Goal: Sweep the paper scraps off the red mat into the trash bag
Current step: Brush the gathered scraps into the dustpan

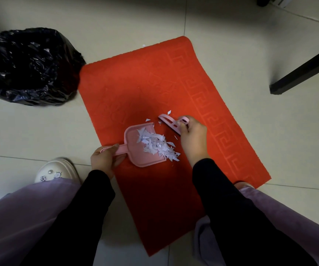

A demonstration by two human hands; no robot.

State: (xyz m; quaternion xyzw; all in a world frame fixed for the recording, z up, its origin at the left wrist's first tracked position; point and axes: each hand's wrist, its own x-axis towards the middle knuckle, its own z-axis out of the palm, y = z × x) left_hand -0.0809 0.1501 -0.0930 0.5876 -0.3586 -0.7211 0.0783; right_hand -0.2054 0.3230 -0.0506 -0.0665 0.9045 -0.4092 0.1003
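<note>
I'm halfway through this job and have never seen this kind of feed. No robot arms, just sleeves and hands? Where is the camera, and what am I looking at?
There is no machine here: a person works with bare hands, and the single picture comes from a camera worn on their head, looking down. So the black sleeves at the bottom are their own arms. The left hand grips the handle of a pink dustpan, which rests on the red mat and holds a heap of white paper scraps. The right hand holds a pink brush just beyond the pan's open mouth. A few loose scraps lie on the mat near the brush. The black trash bag stands open on the tiled floor at the mat's far left corner.
</note>
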